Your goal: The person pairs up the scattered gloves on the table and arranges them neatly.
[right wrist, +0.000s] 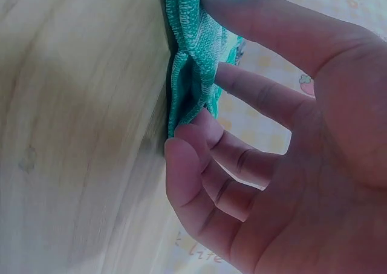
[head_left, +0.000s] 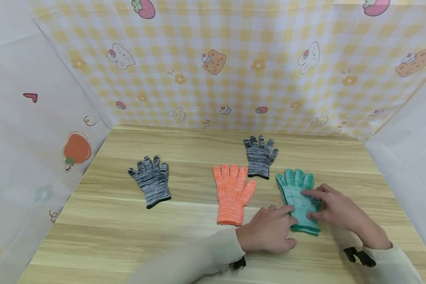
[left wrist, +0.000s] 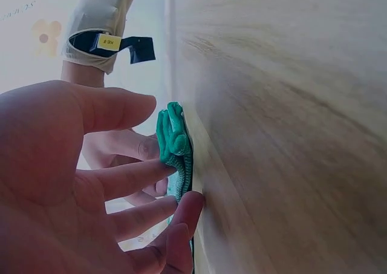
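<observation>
A pair of green knit gloves (head_left: pixel 303 205), apparently laid one on the other, lies on the right part of the wooden table with the fingers pointing away from me. At its left edge, near the cuff, my left hand (head_left: pixel 269 230) touches it with extended fingers. From the other side my right hand (head_left: pixel 335 207) rests its fingertips and thumb on the top and right edge. Seen from the left wrist, the green gloves (left wrist: pixel 175 135) form a thin layered stack beside my fingers. In the right wrist view, a fold in the green fabric (right wrist: pixel 192 56) gapes slightly beside my fingers.
An orange glove (head_left: pixel 230 195) lies just left of the green pair. Behind it is a grey-and-black glove (head_left: pixel 260 157), and another grey-and-black glove (head_left: pixel 152 179) lies farther left. A yellow checked cloth (head_left: pixel 234 90) hangs at the table's (head_left: pixel 103 240) back edge.
</observation>
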Demonstrator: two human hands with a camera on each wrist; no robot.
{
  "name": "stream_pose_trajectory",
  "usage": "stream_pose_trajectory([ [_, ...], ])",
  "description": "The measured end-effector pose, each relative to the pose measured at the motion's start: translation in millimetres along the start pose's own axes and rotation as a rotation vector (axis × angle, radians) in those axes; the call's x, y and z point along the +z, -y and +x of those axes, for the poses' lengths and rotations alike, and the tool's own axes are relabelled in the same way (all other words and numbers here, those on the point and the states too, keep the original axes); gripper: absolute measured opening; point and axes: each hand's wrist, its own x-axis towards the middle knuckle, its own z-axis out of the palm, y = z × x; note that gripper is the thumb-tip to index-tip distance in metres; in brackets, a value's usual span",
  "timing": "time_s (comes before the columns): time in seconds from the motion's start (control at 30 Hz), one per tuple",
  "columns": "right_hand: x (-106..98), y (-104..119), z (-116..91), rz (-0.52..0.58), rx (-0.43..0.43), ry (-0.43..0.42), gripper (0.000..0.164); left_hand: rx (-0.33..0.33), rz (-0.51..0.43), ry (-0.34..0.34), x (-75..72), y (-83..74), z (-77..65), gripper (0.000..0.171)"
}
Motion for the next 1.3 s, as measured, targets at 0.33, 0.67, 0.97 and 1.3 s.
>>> stream_pose_trajectory([
  [0.33, -5, -5, 2, 0.004, 0.03, 0.021, 0.066, -0.038, 0.009, 0.018, 0.5, -2.4, 6.8, 0.053],
  [0.67, -7, -6, 2, 0.009, 0.007, 0.02, 0.065, -0.025, -0.053, -0.022, -5.3, -1.4, -3.6, 0.055],
  [0.97, -9, 9, 8, -0.024, -0.128, -0.147, 0.051, -0.009, -0.156, -0.145, -14.6, 9.9, -28.9, 0.055],
  [1.3, 3, 38, 28, 0.04, -0.179, -0.349, 0.026, -0.003, -0.306, -0.336, -20.1, 33.1, -59.8, 0.046],
])
